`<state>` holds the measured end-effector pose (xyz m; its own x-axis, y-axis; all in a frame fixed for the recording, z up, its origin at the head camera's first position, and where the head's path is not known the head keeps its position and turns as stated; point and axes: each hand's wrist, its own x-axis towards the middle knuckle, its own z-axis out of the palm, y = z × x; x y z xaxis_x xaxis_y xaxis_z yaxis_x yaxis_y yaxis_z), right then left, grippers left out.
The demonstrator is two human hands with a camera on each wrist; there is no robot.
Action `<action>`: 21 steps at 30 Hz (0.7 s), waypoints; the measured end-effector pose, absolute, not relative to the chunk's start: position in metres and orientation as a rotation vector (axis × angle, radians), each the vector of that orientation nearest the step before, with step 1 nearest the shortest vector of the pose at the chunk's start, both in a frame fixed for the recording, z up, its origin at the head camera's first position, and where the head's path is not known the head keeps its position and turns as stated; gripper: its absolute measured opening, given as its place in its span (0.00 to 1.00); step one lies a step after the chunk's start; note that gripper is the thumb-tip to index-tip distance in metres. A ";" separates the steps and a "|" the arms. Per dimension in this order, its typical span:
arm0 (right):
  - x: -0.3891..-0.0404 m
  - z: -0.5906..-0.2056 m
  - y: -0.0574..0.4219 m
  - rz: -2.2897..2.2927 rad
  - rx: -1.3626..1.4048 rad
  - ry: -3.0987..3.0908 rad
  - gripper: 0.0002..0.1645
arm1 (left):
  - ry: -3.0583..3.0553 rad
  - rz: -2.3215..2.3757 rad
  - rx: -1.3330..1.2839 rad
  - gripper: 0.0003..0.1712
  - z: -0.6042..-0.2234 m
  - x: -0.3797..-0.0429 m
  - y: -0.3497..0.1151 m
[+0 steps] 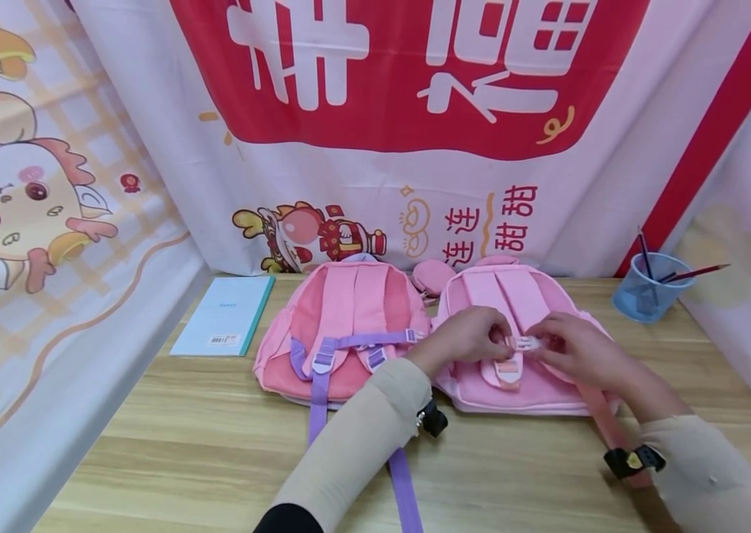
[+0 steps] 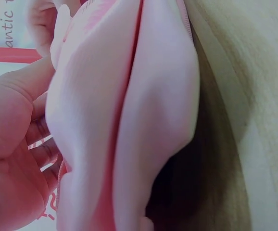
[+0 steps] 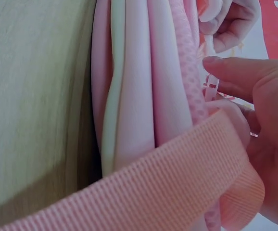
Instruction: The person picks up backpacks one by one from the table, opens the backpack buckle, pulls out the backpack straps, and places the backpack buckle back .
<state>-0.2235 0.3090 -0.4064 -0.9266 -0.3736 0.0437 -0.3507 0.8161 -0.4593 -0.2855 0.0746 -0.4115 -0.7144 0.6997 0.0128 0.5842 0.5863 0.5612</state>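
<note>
A pink backpack (image 1: 535, 396) lies on the table with its shoulder straps facing up. Over its middle, my left hand (image 1: 469, 337) and right hand (image 1: 572, 344) meet at a clear plastic buckle (image 1: 526, 343) on the chest strap. The left hand pinches the buckle's left end; thumb and fingers of the right hand pinch the right end. Seen from the right wrist, the buckle (image 3: 212, 86) lies by the right thumb, and a peach webbing strap (image 3: 177, 168) crosses in front. In the left wrist view, the bag's pale side (image 2: 158, 96) covers part of the left fingers.
Left of it lies a second pink backpack (image 1: 405, 296) with purple webbing (image 1: 318, 407) trailing toward the front edge. A round pink pouch (image 1: 433, 277) sits between the bags. A light blue notebook (image 1: 222, 314) is far left; a blue mesh pencil cup (image 1: 649, 296) stands right.
</note>
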 end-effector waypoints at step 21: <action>-0.218 -0.403 0.324 -0.864 -0.375 2.891 0.28 | 2.605 0.811 1.104 0.06 -0.414 -0.287 0.072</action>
<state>-0.2184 0.3236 -0.4026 -0.9646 -0.2625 -0.0262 -0.2051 0.8084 -0.5517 -0.2866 0.0717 -0.4140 -0.7018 0.7117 0.0305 0.6032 0.5709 0.5569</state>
